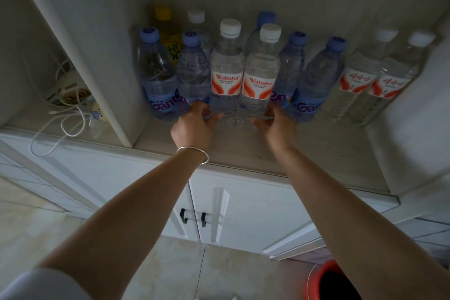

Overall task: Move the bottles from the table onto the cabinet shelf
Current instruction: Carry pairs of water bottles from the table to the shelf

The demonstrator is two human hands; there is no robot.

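Two white-capped bottles (243, 73) are gripped low by curled fingers (214, 117); neighbouring bottles (289, 70) could be toppled on release.

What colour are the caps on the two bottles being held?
White caps, on both bottles; head view.

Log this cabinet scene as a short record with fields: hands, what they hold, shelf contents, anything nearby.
left hand: grips base of left Wahaha bottle
right hand: grips base of right Wahaha bottle
both bottles: upright, side by side on the cabinet shelf
shelf row: blue-capped bottles either side, two white-capped bottles at far right, yellow-capped bottle behind
next compartment: white cables
floor: red bucket
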